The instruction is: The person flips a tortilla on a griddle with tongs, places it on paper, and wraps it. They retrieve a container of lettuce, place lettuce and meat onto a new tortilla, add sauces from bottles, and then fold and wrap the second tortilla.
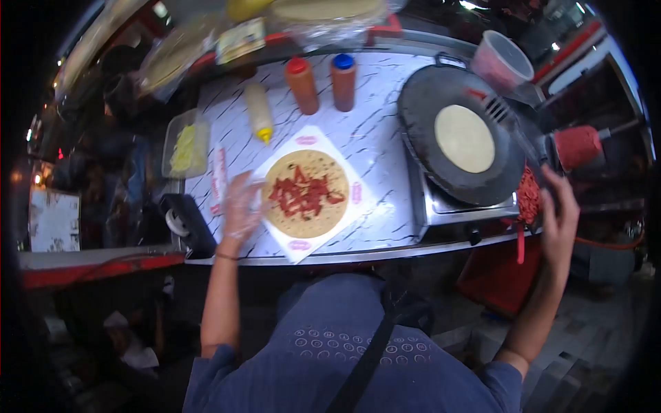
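My left hand [241,210], in a clear plastic glove, has its fingers loosely spread at the left edge of a flatbread [275,172] on white printed paper [354,193]. Red strips of filling [306,193] lie in the bread's middle. At the right, my right hand [561,206] is bare, its fingers at the dark handle end of a slotted spatula [497,110]. The spatula's head is over the black griddle [427,103], beside the right edge of a pale round flatbread [465,139]. Beneath that hand is a heap of red shredded food [528,196].
Behind the paper are a yellow-capped bottle [258,110], a red-capped bottle [301,86] and a blue-capped bottle [343,82]. A tub of pale shreds [184,146] sits at left. The griddle rests on a metal stove [441,210]; a plastic bucket [502,60] stands behind it.
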A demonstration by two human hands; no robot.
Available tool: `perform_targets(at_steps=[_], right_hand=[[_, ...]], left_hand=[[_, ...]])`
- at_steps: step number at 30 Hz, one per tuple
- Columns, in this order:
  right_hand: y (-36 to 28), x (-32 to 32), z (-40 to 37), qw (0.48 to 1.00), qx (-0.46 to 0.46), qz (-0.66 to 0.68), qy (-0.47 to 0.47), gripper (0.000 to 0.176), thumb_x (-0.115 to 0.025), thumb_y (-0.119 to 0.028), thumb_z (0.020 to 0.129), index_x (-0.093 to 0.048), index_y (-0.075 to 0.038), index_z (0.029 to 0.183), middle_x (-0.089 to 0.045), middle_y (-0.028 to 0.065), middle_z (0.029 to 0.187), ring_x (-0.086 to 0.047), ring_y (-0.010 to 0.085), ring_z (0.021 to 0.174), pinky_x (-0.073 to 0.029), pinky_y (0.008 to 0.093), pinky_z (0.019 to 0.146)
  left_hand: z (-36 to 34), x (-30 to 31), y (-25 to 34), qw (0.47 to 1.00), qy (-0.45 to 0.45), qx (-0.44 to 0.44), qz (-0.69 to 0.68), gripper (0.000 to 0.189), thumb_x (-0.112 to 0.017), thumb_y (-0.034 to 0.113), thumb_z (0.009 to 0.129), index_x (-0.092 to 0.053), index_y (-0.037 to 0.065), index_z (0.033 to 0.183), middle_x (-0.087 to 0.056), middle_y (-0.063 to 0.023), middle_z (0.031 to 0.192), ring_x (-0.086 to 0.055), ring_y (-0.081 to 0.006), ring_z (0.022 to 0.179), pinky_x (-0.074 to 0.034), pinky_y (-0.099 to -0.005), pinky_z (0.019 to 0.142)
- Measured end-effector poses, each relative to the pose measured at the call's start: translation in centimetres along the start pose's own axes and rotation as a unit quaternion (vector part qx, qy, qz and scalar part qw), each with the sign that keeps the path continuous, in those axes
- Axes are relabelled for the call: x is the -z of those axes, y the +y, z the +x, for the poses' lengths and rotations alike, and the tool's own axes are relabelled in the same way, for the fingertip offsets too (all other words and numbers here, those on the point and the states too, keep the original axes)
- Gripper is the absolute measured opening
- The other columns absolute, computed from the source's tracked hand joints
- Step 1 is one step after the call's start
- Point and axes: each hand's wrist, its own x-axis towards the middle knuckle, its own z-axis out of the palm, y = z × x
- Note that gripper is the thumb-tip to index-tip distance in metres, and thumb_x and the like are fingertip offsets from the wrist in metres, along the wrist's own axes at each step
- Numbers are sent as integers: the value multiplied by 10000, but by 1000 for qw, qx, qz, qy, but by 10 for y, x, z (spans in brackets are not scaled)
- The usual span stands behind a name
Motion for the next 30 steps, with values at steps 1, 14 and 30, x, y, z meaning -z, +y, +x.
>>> perform_targets(at_steps=[1, 14, 30], right_hand=[[-25, -20, -13, 999, -11, 21, -32, 288, -539, -21, 926, -617, 30, 1199, -654, 140, 1108, -615, 203, 1037, -440, 297, 935], [-84, -192, -105, 967, -3, -5, -255, 416, -629, -80, 871, -567, -68, 1282, -517, 145, 912, -541, 327, 880, -468, 411, 765], [65, 14, -72, 975, 55, -207, -52, 512, -657, 54, 781, -602, -52, 1279, -481, 155, 886, -536, 320, 762, -464, 383, 683]], left_hand=[[-2, -15, 2, 995, -59, -26, 79, 455, -800, 299, 723, -680, 177, 1144, -506, -154, 1380, -412, -396, 1325, -292, -537, 1110], [19, -7, -11, 964, -193, -89, 160, 597, -788, 440, 715, -622, 259, 1259, -450, -121, 1438, -334, -407, 1369, -246, -551, 1132], [20, -8, 16, 962, -207, -39, 173, 362, -767, 352, 743, -697, 297, 1094, -461, -73, 1436, -276, -389, 1408, -194, -614, 1128]])
